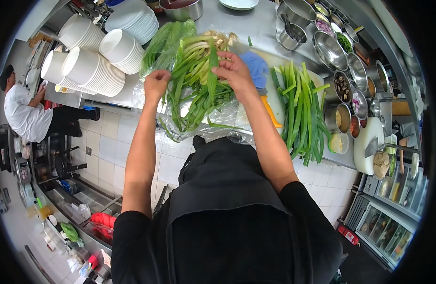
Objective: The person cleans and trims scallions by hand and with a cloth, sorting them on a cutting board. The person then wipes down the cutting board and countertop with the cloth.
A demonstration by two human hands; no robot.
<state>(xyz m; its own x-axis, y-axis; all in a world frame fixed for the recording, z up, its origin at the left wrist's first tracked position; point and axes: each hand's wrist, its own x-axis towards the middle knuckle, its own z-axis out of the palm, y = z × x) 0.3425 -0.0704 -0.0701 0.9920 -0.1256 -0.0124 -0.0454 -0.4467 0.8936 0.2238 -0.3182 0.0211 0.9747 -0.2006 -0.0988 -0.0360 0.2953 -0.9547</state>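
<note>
In the middle of the counter a heap of green onions (194, 90), with pale root ends at the back, lies on a clear plastic bag (232, 113). My right hand (236, 75) pinches a broad green onion leaf (212, 78) that stands up over the heap. At the heap's left edge my left hand (156, 84) is closed, fingertips together beside the plastic; what they hold is hidden. To the right, a bunch of trimmed green onions (299, 104) lies across a white cutting board (273, 60). A blue cloth (256, 69) and an orange handle (271, 111) are between them.
Stacked white bowls (92, 71) and plates (132, 21) stand at the left. Metal containers of chopped ingredients (343, 90) line the right side. A pot of red sauce (181, 8) stands at the back. A person in a white shirt (26, 113) is at far left.
</note>
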